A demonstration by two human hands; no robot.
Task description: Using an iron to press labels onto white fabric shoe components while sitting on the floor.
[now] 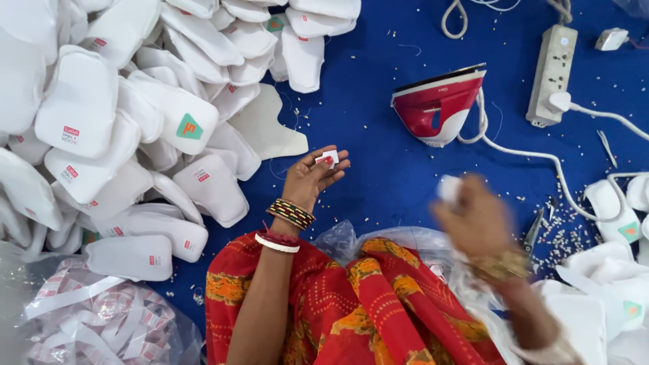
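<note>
My left hand (312,177) is raised palm up over the blue cloth, pinching a small white label with a red mark (327,159) in its fingertips. Striped bangles sit on that wrist. My right hand (475,220) is blurred by motion and grips a small white piece (449,188); what that piece is, I cannot tell. A clear plastic bag (378,240) lies on my lap over red and orange fabric.
A big heap of white padded pieces (135,115) fills the left. A red and white iron (439,105) stands upright at the middle back, its cord running to a white power strip (553,74). More white pieces (608,270) lie right. A bag of label strips (94,318) sits bottom left.
</note>
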